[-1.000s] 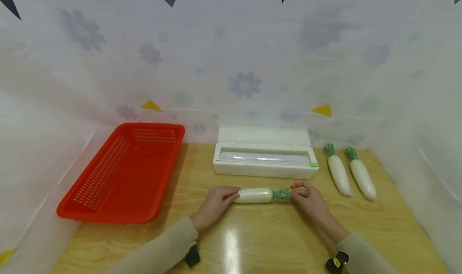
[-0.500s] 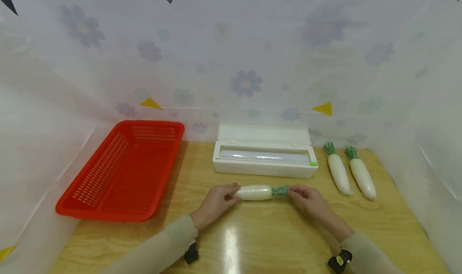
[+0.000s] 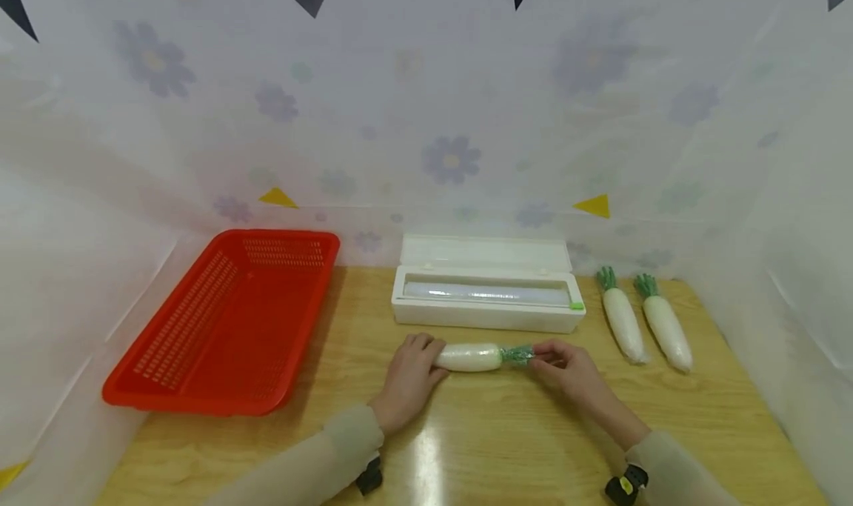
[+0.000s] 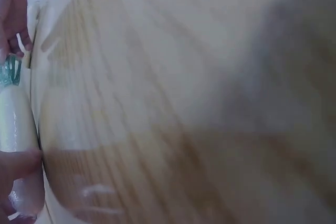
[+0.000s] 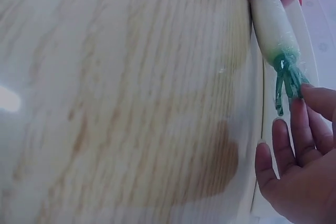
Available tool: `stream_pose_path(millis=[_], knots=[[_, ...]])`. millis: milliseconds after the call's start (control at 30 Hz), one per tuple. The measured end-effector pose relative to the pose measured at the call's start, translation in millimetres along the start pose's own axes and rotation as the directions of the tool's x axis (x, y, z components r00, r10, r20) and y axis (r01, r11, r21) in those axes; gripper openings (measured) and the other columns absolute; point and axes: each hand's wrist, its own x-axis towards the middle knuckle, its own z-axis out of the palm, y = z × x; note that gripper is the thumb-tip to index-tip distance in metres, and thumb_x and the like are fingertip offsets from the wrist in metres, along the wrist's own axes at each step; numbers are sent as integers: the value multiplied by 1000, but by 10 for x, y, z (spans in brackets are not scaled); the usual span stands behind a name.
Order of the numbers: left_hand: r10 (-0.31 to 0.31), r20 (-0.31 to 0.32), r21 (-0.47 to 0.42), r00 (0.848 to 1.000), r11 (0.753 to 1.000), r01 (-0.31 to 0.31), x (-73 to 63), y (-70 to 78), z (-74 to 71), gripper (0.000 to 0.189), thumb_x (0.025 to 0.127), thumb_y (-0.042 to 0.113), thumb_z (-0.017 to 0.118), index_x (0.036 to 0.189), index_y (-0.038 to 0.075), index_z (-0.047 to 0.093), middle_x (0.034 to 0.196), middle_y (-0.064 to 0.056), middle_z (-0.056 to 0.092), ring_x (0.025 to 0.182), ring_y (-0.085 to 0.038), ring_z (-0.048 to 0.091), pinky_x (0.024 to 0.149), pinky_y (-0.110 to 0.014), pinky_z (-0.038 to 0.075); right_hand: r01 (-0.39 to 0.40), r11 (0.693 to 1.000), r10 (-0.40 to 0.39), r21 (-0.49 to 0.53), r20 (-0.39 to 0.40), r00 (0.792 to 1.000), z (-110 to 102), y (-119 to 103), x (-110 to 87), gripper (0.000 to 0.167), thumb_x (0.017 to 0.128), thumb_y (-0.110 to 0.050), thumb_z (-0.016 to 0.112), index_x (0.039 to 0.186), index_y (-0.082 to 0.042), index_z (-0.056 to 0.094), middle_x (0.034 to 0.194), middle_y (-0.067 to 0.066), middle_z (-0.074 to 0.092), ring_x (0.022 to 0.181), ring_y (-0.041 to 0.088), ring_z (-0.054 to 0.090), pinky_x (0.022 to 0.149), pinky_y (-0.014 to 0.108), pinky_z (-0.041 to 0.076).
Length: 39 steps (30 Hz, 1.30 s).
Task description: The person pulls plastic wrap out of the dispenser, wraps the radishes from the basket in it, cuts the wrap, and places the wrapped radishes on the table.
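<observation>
A white radish [image 3: 469, 357] in clear plastic film lies sideways on the table, its green top [image 5: 287, 77] to the right. My left hand [image 3: 409, 376] holds its root end, the thumb on the near side and the fingers over the far side. With thumb and forefinger, my right hand [image 3: 571, 373] pinches the tip of the green top; its other fingers spread loosely below in the right wrist view. Behind the radish stands an open white box [image 3: 489, 315] with a roll of cling film [image 3: 486, 293] inside.
A red plastic basket [image 3: 283, 387] stands on the left of the wooden table [image 3: 506, 439]. Two more radishes, one [image 3: 623, 324] beside the other [image 3: 668, 333], lie at the right. A patterned white sheet [image 3: 373, 135] hangs behind and at both sides.
My left hand has shifted slightly right and turned, its fingers moving over the radish's far side. The right hand has moved a little left and stays at the green top.
</observation>
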Motion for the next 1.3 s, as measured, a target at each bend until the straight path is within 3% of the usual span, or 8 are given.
stream_pose_path(millis=[167,267,400,500,633,733,1000,1300], knots=[[122,-18,139,992,983,-118,20,-30,5,34,93,28,79,119,9,70,112,-7,69,102,-25,65,87,-41,53,71,997,-71,34,-7,997,-48,19,-56,24,102,-10,66,119,8,69,103,14,74,90,3,65,80,23,54],[156,4,105,988,982,-155,-31,-29,-9,37,96,31,75,123,7,70,112,-7,70,101,-24,68,89,-41,55,175,982,-169,74,-79,983,-87,62,-114,25,107,-7,57,124,10,65,104,17,73,91,4,67,80,21,56],[105,-8,-63,994,992,-105,-132,40,-19,40,98,32,72,128,5,70,115,-8,71,103,-23,69,90,-41,57,244,965,-226,95,-171,959,-119,36,-179,27,110,-7,49,125,11,62,104,17,73,91,8,70,79,22,58],[77,-56,-204,995,975,-87,-156,152,-33,40,97,31,73,128,5,71,116,-9,72,103,-22,69,89,-39,58,202,973,-195,115,-73,978,-122,-102,-224,29,111,-11,50,126,10,63,109,19,73,93,12,72,81,25,59],[44,-98,-410,994,908,-81,-135,355,-39,39,97,26,73,130,6,71,115,-9,74,100,-17,69,86,-32,59,128,978,-149,165,120,982,-44,-382,-278,36,110,-15,54,137,9,56,121,26,69,103,20,72,88,33,59],[6,-110,-522,994,850,-63,-105,509,-3,38,95,26,75,129,7,72,113,-5,76,96,-11,67,82,-27,58,86,981,-107,175,115,988,69,-555,-311,40,108,-20,60,139,5,54,121,21,70,107,20,71,89,32,58],[-104,-202,-509,974,861,-14,-20,784,163,35,88,29,84,113,8,71,105,-3,77,94,-13,72,80,-34,60,29,983,-10,180,-104,995,221,-702,-338,46,103,-21,68,140,1,52,113,16,73,96,7,70,84,27,59],[-129,-49,-558,990,826,80,13,890,158,41,92,41,80,121,14,68,114,0,70,101,-15,64,82,-33,55,49,986,-33,161,-104,994,39,-660,-376,43,105,-16,64,141,3,50,115,16,72,96,3,68,82,22,56]])
